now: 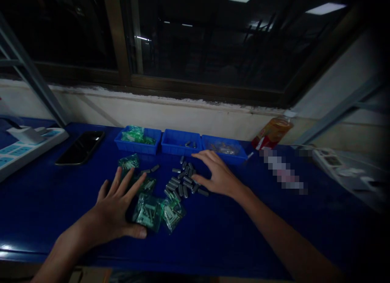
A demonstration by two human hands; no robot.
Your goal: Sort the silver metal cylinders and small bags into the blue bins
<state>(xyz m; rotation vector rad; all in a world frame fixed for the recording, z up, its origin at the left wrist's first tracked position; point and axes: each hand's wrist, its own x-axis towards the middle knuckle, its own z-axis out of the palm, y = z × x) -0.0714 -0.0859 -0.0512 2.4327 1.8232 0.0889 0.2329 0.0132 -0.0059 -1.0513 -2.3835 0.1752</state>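
Note:
My left hand (114, 207) is spread open on the blue table, its fingers reaching over small green-tinted plastic packets. One packet (148, 212) lies between its thumb and forefinger, holding small metal-looking parts. Another packet (172, 214) lies just right of that one, and a third (129, 162) sits beyond the fingertips. Over the right edge of a loose pile of short grey metal cylinders (182, 181) is my right hand (215, 173). Its thumb and fingers are apart, with nothing visible between them. Whether its fingertips touch the pile I cannot tell.
Three blue bins stand along the back: one with green packets (118, 146), one with a few cylinders (181, 149), one with a clear bag (240, 157). A phone (81, 148) and a power strip (18, 151) lie left. A drink bottle (272, 130) stands back right.

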